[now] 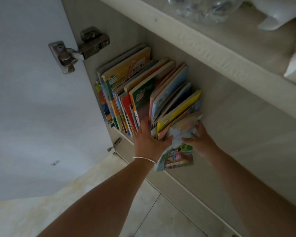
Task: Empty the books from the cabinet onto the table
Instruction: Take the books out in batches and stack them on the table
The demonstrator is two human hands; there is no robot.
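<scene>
A row of colourful children's books (140, 89) stands upright on the lower shelf (246, 134) of a white cabinet, packed against its left wall. My left hand (148, 139), with a thin silver bangle on the wrist, has its fingers pushed between the books and its thumb round the rightmost bunch. My right hand (199, 139) presses on the right side of that bunch. The outermost thin book (176, 154), with a painted scene on its cover, sticks out past the shelf's front edge between both hands. No table is in view.
The cabinet door (32, 100) stands open at the left, its metal hinge (79, 48) near the top. The upper shelf (212, 53) carries a clear plastic bag (198, 11) and white objects (294, 65). Pale floor tiles (152, 211) lie below.
</scene>
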